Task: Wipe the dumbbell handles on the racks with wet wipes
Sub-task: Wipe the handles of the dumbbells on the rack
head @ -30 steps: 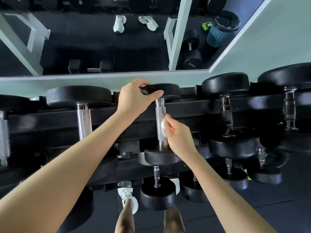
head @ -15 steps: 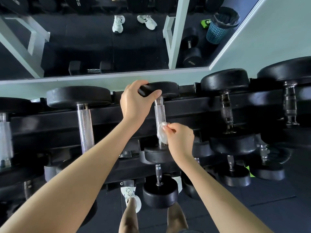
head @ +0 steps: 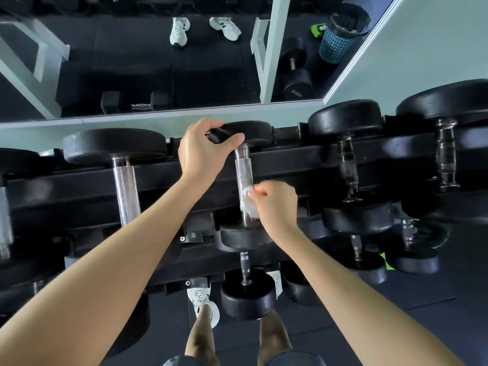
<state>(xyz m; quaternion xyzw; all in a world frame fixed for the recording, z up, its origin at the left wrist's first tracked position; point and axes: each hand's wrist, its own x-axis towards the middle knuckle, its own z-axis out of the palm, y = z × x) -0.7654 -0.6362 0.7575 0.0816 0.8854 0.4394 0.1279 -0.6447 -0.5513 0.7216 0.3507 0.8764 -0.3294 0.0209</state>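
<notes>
Now, on the top tier of the rack (head: 66, 186), our left hand (head: 203, 151) curls over the far head (head: 253, 130) of the middle dumbbell (head: 244, 236), while just right of it our right hand (head: 277, 204) pinches the wet wipe (head: 248, 204) against the low end of the knurled handle (head: 244, 167) (close to the near head). We judge the dumbbell could roll if that steadying grip slackens, or the wipe could snag and tear on the knurling

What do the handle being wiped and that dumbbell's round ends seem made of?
Handle: bright metal, probably chromed steel; it gleams and shows fine cross-hatched knurling. Round ends: matte black, likely rubber-coated, judging by the dull, soft-edged surface; painted iron cannot be excluded.
</notes>
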